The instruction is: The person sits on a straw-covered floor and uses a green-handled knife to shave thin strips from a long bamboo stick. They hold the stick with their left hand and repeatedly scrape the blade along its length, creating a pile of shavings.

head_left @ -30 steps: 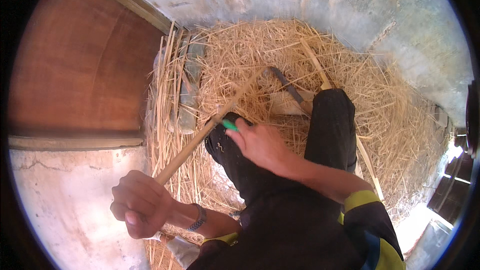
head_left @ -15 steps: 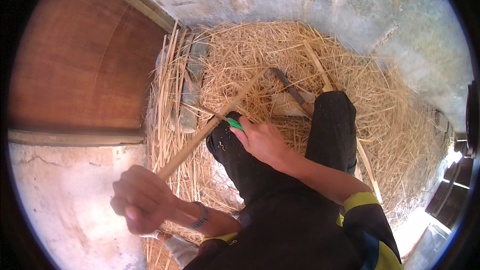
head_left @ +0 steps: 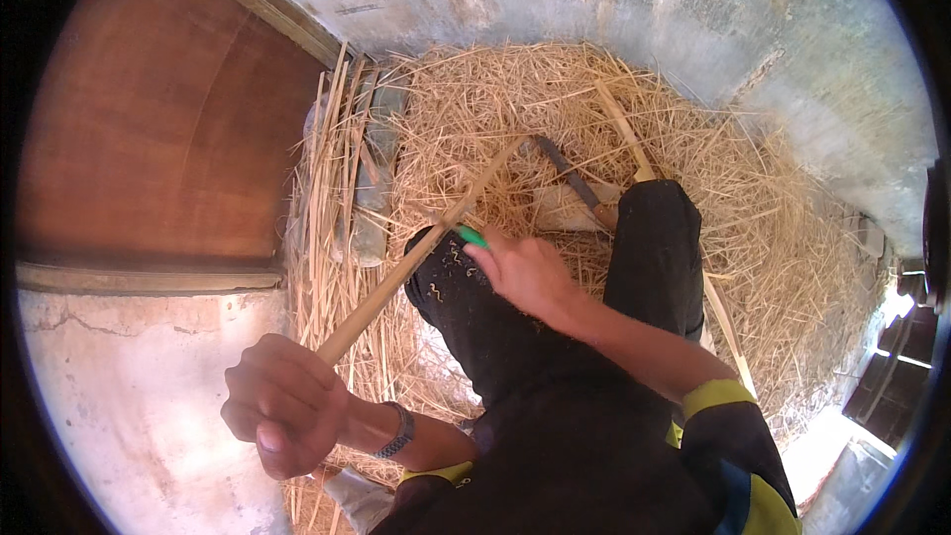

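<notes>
My left hand (head_left: 282,406), with a watch on its wrist, is closed round the near end of a long pale strip of wood or bamboo (head_left: 381,294). The strip slants up and away across my left knee. My right hand (head_left: 535,279) grips a knife by its green handle (head_left: 472,236), close to the strip at the knee. The blade is blurred and partly hidden, and appears to cross the strip. Small curled shavings (head_left: 436,291) lie on my dark trouser leg.
Straw (head_left: 495,89) covers the floor. A dark-bladed tool (head_left: 567,168) lies ahead between my knees. Other pale strips (head_left: 621,124) lie by my right leg, and a bundle of thin strips (head_left: 332,159) at the left. A brown panel (head_left: 158,119) and plaster wall (head_left: 644,10) stand close.
My right hand has moved slightly right with the knife, and less of its blade shows. More shavings lie on my left knee. The left hand keeps its grip, nearly in place.
</notes>
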`<state>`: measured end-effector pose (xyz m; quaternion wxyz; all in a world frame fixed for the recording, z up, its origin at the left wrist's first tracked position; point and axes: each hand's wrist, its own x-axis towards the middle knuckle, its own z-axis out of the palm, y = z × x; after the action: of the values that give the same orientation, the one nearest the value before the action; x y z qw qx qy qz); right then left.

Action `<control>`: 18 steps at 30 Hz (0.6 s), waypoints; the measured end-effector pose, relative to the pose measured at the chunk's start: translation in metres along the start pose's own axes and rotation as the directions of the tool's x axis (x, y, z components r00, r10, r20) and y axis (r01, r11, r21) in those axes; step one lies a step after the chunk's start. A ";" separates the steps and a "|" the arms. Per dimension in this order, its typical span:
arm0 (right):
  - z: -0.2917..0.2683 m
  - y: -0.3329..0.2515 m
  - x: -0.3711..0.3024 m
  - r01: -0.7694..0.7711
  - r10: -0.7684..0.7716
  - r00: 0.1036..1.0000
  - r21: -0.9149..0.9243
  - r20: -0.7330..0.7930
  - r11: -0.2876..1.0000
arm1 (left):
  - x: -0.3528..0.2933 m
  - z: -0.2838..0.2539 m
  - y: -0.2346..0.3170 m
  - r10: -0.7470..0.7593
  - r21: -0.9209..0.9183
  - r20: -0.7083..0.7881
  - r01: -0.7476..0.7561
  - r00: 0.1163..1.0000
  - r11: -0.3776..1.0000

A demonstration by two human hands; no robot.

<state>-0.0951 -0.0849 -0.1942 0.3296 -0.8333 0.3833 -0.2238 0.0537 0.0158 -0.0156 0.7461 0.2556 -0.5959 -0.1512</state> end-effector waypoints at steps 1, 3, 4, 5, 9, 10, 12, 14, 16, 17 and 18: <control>0.008 0.017 0.000 -0.035 0.035 0.999 -0.050 -0.008 0.998 | 0.000 0.001 0.001 -0.013 -0.018 0.010 0.013 1.000 1.000; 0.010 0.051 0.010 -0.085 0.081 0.996 -0.150 -0.028 0.985 | -0.002 0.006 0.004 -0.015 0.033 -0.004 0.015 1.000 0.999; 0.014 0.042 0.005 -0.089 0.088 0.996 -0.183 -0.016 0.979 | -0.002 0.007 0.003 -0.010 0.060 -0.012 0.011 1.000 0.998; 0.015 0.037 0.010 -0.065 0.063 0.998 -0.164 -0.019 0.984 | 0.000 0.003 0.001 0.037 0.079 -0.043 -0.034 0.998 0.996; 0.017 0.042 0.011 -0.009 0.011 1.000 -0.210 0.009 0.978 | -0.001 -0.014 0.001 0.067 0.119 -0.068 -0.059 0.995 0.991; 0.024 0.059 0.005 0.001 0.005 1.000 -0.249 0.022 0.969 | 0.000 -0.011 0.000 0.043 0.087 -0.052 -0.038 0.998 0.996; 0.032 0.153 -0.004 -0.120 0.157 0.986 -0.396 0.060 0.910 | 0.002 0.006 -0.007 0.015 0.019 -0.097 -0.013 0.995 1.000; 0.014 0.143 0.006 -0.188 0.213 0.977 -0.382 0.023 0.905 | 0.005 0.003 -0.001 0.040 0.065 -0.046 -0.037 0.998 0.997; -0.009 0.094 -0.010 -0.254 0.268 0.962 -0.199 0.049 0.947 | -0.005 0.000 0.003 0.012 0.029 -0.033 -0.011 0.999 1.000; -0.019 0.070 -0.009 -0.286 0.289 0.956 -0.051 0.056 0.957 | -0.004 0.002 0.002 0.001 0.012 -0.017 -0.001 1.000 1.000; -0.028 0.050 -0.003 -0.296 0.292 0.955 0.103 0.058 0.950 | -0.001 0.007 0.002 0.009 0.003 0.005 -0.009 1.000 1.000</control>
<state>-0.1393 -0.1172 -0.2115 0.4128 -0.7519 0.4831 -0.1756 0.0462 0.0164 -0.0145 0.7448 0.2538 -0.5992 -0.1477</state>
